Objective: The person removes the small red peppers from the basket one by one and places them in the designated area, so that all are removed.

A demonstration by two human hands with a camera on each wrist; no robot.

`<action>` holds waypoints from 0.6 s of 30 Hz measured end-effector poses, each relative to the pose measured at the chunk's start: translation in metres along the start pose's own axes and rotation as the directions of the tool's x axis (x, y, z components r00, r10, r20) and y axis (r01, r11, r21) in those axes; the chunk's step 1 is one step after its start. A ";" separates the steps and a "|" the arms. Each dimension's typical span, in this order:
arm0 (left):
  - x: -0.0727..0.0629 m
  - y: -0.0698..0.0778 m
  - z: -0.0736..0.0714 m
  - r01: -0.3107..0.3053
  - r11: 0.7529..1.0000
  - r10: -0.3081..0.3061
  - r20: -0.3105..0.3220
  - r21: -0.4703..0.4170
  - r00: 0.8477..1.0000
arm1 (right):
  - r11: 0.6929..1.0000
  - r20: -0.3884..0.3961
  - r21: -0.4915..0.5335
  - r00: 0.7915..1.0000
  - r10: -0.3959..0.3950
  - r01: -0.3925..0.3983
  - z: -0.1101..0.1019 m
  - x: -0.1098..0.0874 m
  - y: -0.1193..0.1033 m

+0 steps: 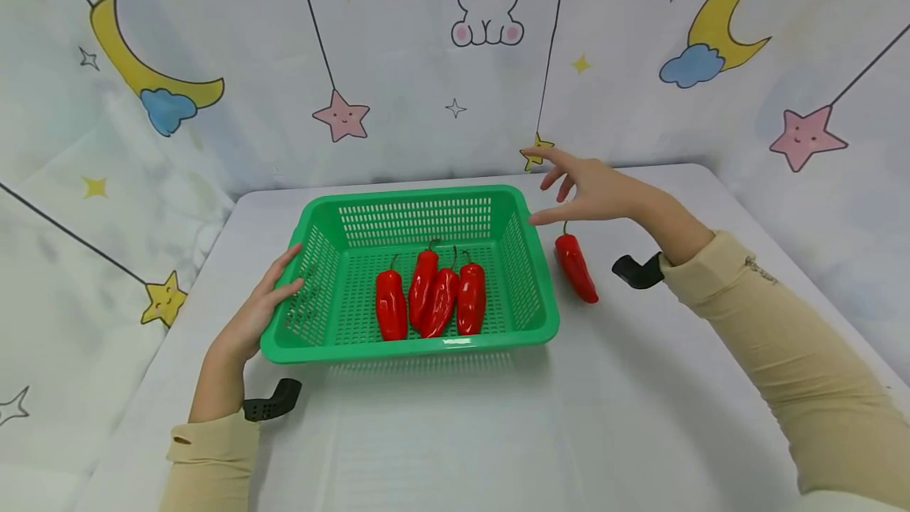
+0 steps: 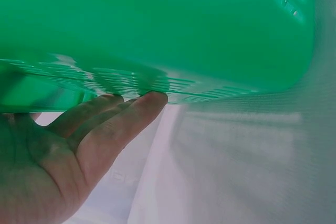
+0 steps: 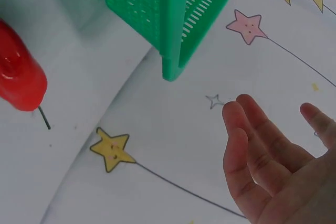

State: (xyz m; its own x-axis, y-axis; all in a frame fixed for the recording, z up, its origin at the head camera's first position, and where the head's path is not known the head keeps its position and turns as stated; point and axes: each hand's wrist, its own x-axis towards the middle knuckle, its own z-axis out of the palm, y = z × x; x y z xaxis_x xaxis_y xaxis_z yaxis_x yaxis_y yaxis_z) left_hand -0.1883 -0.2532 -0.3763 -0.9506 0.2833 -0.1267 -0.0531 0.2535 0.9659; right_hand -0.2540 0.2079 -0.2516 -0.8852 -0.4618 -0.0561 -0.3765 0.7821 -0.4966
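Observation:
A green plastic basket (image 1: 408, 350) with slotted walls stands on the white table, and several red chili peppers (image 1: 391, 306) lie inside it, stems toward the back. My left hand (image 1: 257, 310) rests against the basket's left side, its fingers extended. In the left wrist view those fingertips touch the slotted green wall (image 2: 173, 85). Beyond the basket's right rim, my right hand (image 1: 593, 190) hovers with fingers spread and nothing held. One more red chili pepper (image 1: 577, 267) lies on the table below that hand; the right wrist view catches its stem end (image 3: 23, 85).
The white table (image 1: 426, 441) runs up to a cloth backdrop (image 1: 398, 46) printed with moons, stars and a rabbit. Both wrists carry a black camera mount (image 1: 273, 401) over beige sleeves.

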 end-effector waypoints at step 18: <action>-0.001 0.000 -0.001 0.004 1.000 -0.004 0.004 -0.010 1.000 | 0.993 0.045 -0.028 0.993 -0.113 0.114 0.010 0.029 -0.038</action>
State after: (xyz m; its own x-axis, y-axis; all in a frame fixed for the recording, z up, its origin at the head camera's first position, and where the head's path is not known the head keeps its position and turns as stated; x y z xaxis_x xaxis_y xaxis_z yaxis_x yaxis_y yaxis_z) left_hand -0.1877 -0.2539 -0.3759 -0.9491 0.2860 -0.1319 -0.0604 0.2456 0.9675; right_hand -0.2620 0.1605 -0.2429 -0.8240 -0.5652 -0.0382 -0.4827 0.7358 -0.4749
